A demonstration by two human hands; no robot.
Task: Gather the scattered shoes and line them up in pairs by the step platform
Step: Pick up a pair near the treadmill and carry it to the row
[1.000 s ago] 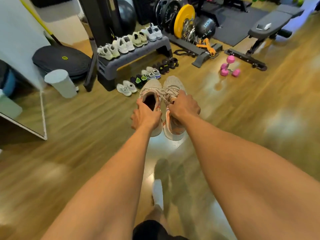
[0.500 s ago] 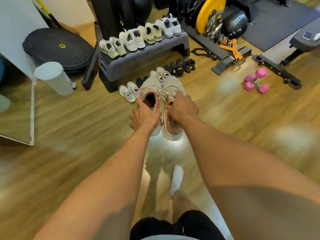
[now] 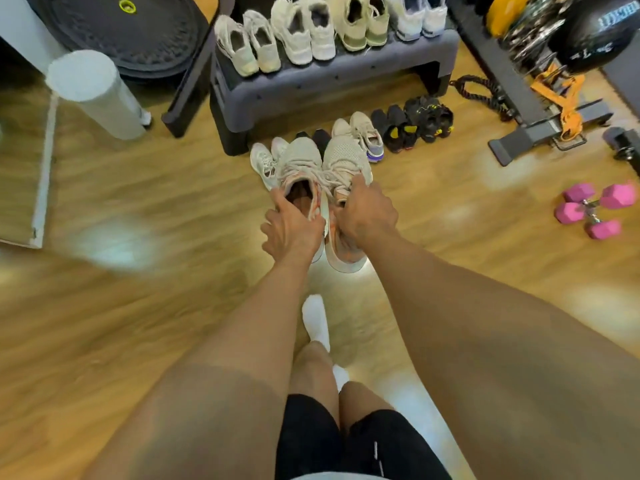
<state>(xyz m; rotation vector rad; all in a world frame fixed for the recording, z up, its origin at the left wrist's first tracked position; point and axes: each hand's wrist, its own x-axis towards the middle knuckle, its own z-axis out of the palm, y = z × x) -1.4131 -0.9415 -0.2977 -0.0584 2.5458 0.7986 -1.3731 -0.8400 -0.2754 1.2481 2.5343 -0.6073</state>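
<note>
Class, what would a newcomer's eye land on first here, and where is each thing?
The pair of beige knit sneakers held mid-frame, one in the left hand, one in the right hand. Behind them, the grey plastic step platform carries a row of pale sneakers. Far right, two pink hexagonal dumbbells lie on the wooden floor.

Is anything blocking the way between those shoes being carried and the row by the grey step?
Nothing visible does. The left hand and right hand hold the beige pair over bare floor, close to the shoe row before the step platform.
</note>
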